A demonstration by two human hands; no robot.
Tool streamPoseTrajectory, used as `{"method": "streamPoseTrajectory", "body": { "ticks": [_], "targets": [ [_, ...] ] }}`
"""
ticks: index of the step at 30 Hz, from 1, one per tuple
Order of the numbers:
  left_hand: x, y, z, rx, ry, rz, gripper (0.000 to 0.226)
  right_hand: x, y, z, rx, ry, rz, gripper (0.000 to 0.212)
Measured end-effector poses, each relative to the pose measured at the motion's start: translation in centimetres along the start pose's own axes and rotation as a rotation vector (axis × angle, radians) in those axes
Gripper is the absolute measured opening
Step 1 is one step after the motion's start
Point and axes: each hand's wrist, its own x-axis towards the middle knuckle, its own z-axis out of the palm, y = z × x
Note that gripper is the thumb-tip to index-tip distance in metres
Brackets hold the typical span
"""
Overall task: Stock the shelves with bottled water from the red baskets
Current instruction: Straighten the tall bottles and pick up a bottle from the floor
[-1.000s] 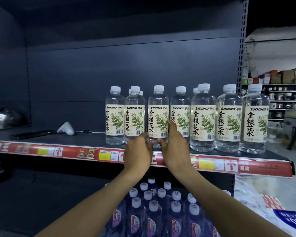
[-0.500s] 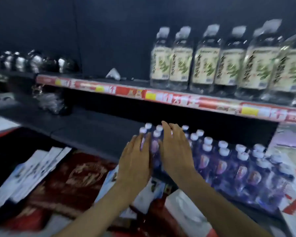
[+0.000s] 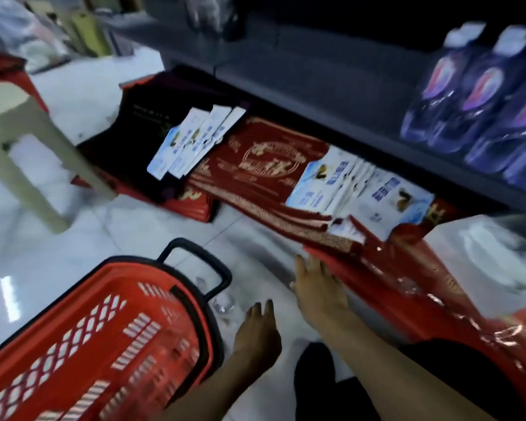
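Red basket (image 3: pixel 104 344) on floor (image 3: pixel 43 253); stool (image 3: pixel 22 132) left, red boxes (image 3: pixel 264 165) under shelf (image 3: pixel 316 71).

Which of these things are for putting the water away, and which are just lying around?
For the job: red plastic mesh basket with black handle; clear bottles with purple labels on the grey shelf; left hand and right hand, both empty.
Just lying about: red and gold boxes; white and blue packets; beige plastic stool.

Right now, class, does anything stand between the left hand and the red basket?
Nothing visible does. The left hand hangs open just right of the basket rim. A blurred clear thing lies on the floor by the handle, too smeared to name.
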Motion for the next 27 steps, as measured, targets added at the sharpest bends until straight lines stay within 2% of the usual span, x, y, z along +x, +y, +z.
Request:
{"method": "streamPoseTrajectory", "body": {
  "ticks": [3, 5, 8, 10, 13, 18, 21, 24, 27],
  "targets": [
    [1.8, -2.1, 0.9, -0.104, -0.013, -0.172, 0.074, 2.3, -2.0, 2.2, -0.034, -0.16, -0.048, 0.063],
    [3.0, -2.4, 1.4, -0.19, -0.009, -0.275, 0.073, 4.2, -3.1, 2.8, -0.121, -0.23, -0.112, 0.072],
    [4.1, -3.5, 2.3, -0.18, -0.018, -0.392, 0.07, 6.6, -4.8, 3.9, -0.255, -0.352, -0.165, 0.082],
    [4.2, -4.7, 2.9, -0.124, -0.059, -0.466, 0.071, 7.8, -6.2, 5.2, -0.252, -0.404, -0.191, 0.085],
    [5.1, -6.3, 3.7, -0.15, -0.012, -0.543, 0.07, 9.1, -8.1, 8.3, -0.17, -0.433, -0.238, 0.079],
    [6.6, -9.3, 3.9, -0.254, 0.165, -0.582, 0.064, 8.6, -8.7, 13.8, 0.141, -0.423, -0.231, 0.065],
    [7.9, -11.5, 3.3, -0.436, 0.225, -0.549, 0.051, 8.7, -8.3, 16.2, 0.309, -0.435, -0.21, 0.066],
    [9.4, -13.3, 3.4, -0.589, 0.302, -0.537, 0.06, 10.2, -7.7, 17.4, 0.433, -0.514, -0.194, 0.07],
    [10.7, -14.3, 4.2, -0.718, 0.301, -0.481, 0.071, 11.6, -7.1, 17.7, 0.454, -0.602, -0.199, 0.077]
  ]
}}
